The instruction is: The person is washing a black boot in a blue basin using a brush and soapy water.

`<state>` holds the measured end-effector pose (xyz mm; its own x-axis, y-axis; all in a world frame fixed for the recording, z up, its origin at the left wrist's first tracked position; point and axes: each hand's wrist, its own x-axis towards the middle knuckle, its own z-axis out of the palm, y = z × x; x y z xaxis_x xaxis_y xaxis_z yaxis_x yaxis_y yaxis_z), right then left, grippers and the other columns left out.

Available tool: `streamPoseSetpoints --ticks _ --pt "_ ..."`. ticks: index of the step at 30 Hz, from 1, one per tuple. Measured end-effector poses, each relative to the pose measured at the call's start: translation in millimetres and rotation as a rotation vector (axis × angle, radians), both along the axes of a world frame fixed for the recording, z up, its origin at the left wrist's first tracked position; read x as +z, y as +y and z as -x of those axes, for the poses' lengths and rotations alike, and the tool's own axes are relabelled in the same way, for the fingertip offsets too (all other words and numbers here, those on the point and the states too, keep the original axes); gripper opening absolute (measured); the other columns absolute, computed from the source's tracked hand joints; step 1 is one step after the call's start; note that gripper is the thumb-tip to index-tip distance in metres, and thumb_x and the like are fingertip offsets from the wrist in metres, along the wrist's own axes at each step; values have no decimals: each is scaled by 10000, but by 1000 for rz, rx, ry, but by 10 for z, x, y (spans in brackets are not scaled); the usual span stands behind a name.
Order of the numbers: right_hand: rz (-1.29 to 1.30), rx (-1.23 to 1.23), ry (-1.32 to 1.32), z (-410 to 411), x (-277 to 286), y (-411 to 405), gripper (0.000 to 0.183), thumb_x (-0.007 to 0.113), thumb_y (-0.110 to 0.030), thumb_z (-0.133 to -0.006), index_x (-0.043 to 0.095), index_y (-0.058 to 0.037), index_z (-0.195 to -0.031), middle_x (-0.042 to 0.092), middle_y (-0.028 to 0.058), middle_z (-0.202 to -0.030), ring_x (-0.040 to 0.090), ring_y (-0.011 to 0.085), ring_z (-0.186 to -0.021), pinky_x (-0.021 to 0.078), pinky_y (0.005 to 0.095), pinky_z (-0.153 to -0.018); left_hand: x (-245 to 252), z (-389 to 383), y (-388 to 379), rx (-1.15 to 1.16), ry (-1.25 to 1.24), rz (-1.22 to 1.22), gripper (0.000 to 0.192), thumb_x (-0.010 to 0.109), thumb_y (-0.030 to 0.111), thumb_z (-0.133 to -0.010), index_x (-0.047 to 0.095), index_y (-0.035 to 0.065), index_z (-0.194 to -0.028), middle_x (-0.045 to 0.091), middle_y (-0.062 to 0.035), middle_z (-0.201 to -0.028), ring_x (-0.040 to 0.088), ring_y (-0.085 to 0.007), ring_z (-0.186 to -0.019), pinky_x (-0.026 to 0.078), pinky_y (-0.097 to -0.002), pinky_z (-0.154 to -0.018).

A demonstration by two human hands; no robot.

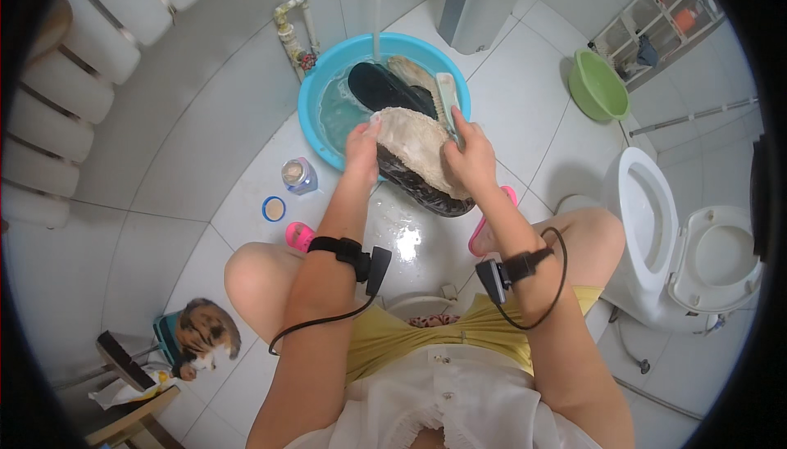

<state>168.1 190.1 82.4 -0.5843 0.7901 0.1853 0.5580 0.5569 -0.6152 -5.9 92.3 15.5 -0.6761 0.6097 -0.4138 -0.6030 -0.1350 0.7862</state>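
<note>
My left hand [362, 148] grips the edge of a wet slipper with a cream fleece face [409, 138] and a dark, shiny side turned down. In my right hand [472, 157] is a pale green scrubbing brush [447, 89], its handle pointing away from me. That hand also rests against the slipper's right edge. Beneath and beyond lies a round blue basin [310, 132] holding cloudy, sudsy water. A black-soled slipper [384, 86] sits in it, beside another cream fleece piece [409, 71] partly hidden by the brush.
Left of the basin stand an open jar [299, 177] and its blue lid [273, 209]. A cat [206, 329] is by a dustpan [169, 332] at lower left. Around are a grey bin [479, 9], a green basin [597, 86], a toilet [645, 221] and a radiator [101, 56].
</note>
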Motion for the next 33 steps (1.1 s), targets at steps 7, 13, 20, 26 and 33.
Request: streamPoseSetpoints --ticks 7,13,20,26,33 --pt "-148 293 -69 -126 252 -422 418 531 -190 -890 545 -234 -1306 615 178 -816 621 361 -732 488 461 -651 14 -86 151 163 -14 -14 313 581 247 -936 536 -23 -1089 617 -114 -1005 589 -193 -924 467 -328 -833" --pt "-240 261 -469 34 406 -224 469 514 -129 -849 547 -246 -1302 636 165 -889 658 326 -719 523 434 -628 51 -193 164 239 -31 -71 300 573 217 -939 522 -25 -1109 600 -124 -1041 579 -203 -947 465 -341 -838" --pt "-243 332 -566 116 536 -391 426 494 -153 -878 549 -268 -1285 650 139 -926 674 286 -749 526 406 -609 54 -225 148 284 -81 -104 316 596 172 -922 516 -38 -1144 602 -128 -1070 578 -224 -994 450 -349 -883" --pt "-283 262 -669 3 755 -205 464 562 -180 -845 549 -286 -1297 625 119 -905 655 282 -760 516 402 -651 60 -164 126 242 -32 -141 245 600 138 -909 562 -37 -1077 619 -132 -1031 589 -234 -968 444 -363 -892" --pt "-289 167 -627 -73 520 9 473 513 -145 -853 513 -250 -1314 614 156 -859 654 332 -746 511 462 -649 34 -156 162 176 -2 -141 256 576 159 -928 550 -40 -1088 615 -137 -1045 591 -225 -963 446 -357 -887"
